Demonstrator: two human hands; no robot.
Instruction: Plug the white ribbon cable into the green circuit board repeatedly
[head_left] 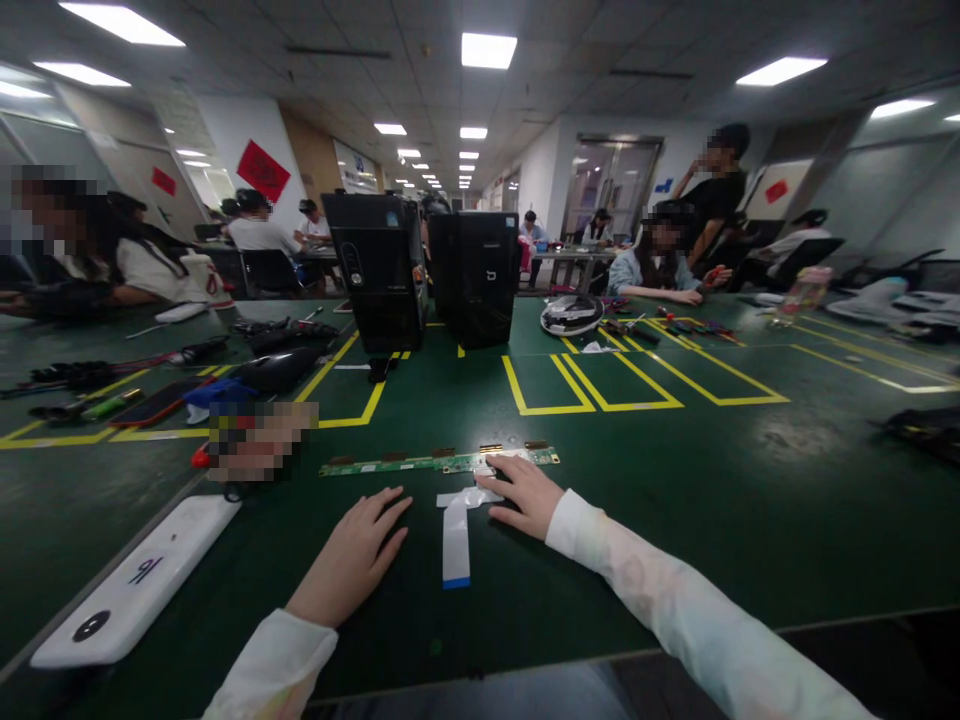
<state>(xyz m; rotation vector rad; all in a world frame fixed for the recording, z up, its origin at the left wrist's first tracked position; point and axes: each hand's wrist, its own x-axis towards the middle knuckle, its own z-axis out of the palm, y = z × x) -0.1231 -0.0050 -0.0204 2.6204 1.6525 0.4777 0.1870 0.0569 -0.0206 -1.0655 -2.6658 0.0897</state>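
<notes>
A long, narrow green circuit board (405,464) lies across the green table in front of me. From its right part a white flat ribbon cable (456,540) folds down towards me, ending in a blue tip. My right hand (529,495) rests over the board's right part, fingers spread, fingertips at the board and the cable's upper end; whether they press on it I cannot tell. Left of the cable, my left hand (360,550) lies flat near the table with fingers stretched out, apart from board and cable.
Two black computer towers (472,280) stand behind the board. At left are a white device (142,580), a blue item (217,397) and several tools. Beyond the towers' right lies a cable coil (571,315). Yellow tape (555,410) marks the table (675,500). A person (660,260) sits across, others further back.
</notes>
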